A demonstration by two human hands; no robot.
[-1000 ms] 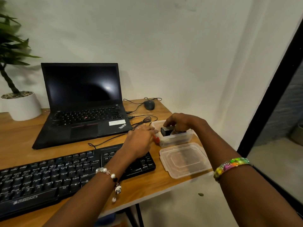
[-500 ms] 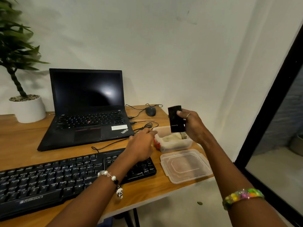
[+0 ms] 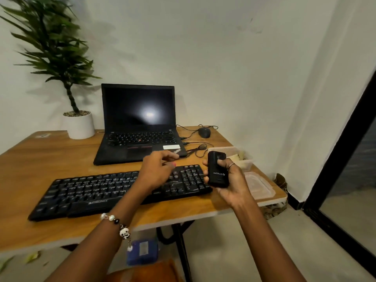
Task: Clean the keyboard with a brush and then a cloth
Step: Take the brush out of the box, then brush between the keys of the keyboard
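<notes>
A black keyboard point(image 3: 91, 192) lies along the front of the wooden table point(image 3: 40, 159). My right hand point(image 3: 234, 186) grips a black oblong case point(image 3: 216, 169) upright, just off the keyboard's right end; whether it holds a brush does not show. My left hand point(image 3: 156, 169) hovers over the right part of the keyboard, fingers loosely curled, with nothing seen in them. A clear plastic tub point(image 3: 223, 149) behind the case holds something pale, possibly a cloth.
The tub's lid point(image 3: 258, 186) lies flat at the table's right edge. A black laptop point(image 3: 138, 119) stands open behind the keyboard, with cables and a mouse point(image 3: 204, 132) to its right. A potted plant point(image 3: 80, 125) stands back left. A blue object point(image 3: 142, 251) sits under the table.
My right hand lifted the black case out of the tub and brought it down toward me beside the keyboard. My left hand left the tub's edge and moved left over the keys.
</notes>
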